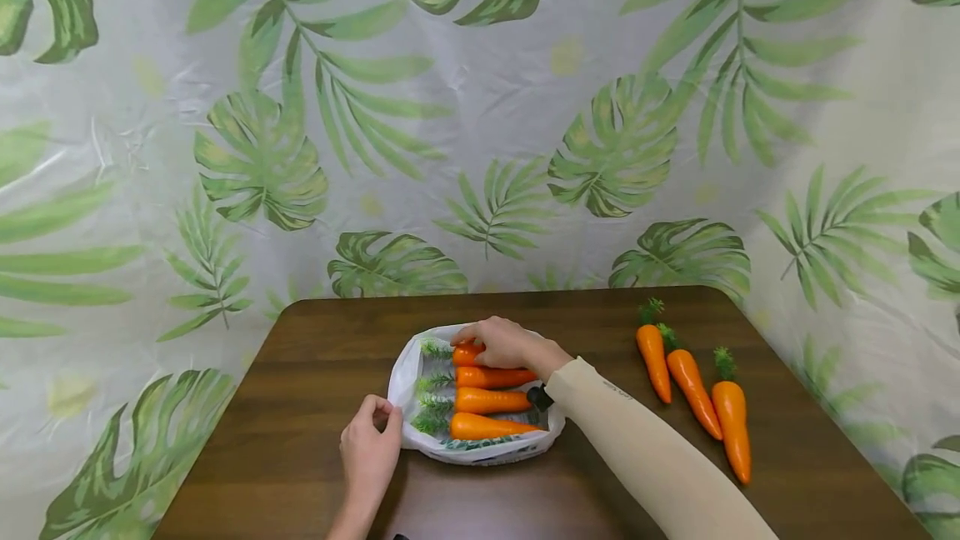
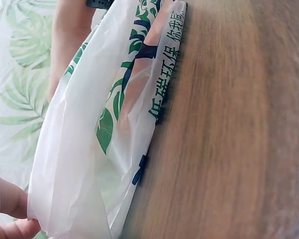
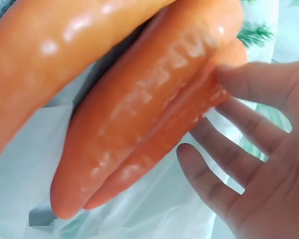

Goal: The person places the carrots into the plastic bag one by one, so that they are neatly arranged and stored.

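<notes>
A: Got what in right hand (image 1: 510,347)?
B: Pinching far carrot (image 1: 467,354) by thick end, inside white plastic bag (image 1: 405,386); other fingers (image 3: 209,179) slightly apart.
A: And in left hand (image 1: 370,447)?
B: Gripping bag's left edge between thumb and fingertip.
A: More inside?
B: See three other carrots (image 1: 491,401) in a row, leafy tops leftward.
A: Outside?
B: Got three loose carrots (image 1: 694,392) on worktop (image 1: 322,373), right of bag. Also leaf-print sheet (image 1: 495,107) behind.
</notes>
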`<state>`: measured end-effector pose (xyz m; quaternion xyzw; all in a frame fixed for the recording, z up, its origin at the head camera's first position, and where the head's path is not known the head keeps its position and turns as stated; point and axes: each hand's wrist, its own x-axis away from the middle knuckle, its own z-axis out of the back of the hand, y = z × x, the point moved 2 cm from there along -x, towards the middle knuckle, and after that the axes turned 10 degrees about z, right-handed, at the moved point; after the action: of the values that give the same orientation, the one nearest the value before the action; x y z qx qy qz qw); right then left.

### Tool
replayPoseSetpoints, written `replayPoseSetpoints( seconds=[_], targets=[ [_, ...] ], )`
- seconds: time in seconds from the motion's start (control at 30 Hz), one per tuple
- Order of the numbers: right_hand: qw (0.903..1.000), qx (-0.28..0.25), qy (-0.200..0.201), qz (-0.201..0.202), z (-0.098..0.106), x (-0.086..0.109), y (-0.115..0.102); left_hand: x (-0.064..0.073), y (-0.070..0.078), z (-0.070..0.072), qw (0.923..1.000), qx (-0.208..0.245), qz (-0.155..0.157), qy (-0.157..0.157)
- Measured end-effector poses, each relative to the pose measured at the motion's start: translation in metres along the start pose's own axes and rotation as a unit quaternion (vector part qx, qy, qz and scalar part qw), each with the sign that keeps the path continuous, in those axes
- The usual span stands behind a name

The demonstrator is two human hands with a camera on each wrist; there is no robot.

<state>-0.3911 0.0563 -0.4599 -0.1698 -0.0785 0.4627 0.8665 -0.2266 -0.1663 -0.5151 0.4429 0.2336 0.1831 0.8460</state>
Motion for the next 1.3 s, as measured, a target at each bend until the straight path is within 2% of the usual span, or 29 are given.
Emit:
replayPoseSetpoints(
  seconds=[0.27,0.93,1.3],
  targets=[
    [1.0000,-0.001,0.002,-0.001,-0.006,-0.002,0.004,0.000,0.001,0.002,0.9999,0.006,-0.004,0.010],
    [0.9996,0.005,0.015,-0.022,-0.003,0.007,0.011,-0.001,0.000,0.004,0.9994,0.005,0.009,0.033],
    [0.9997,-0.005,0.018,-0.014,-0.006,0.004,0.007,-0.001,0.000,0.002,0.9998,0.007,0.002,0.018]
  ],
)
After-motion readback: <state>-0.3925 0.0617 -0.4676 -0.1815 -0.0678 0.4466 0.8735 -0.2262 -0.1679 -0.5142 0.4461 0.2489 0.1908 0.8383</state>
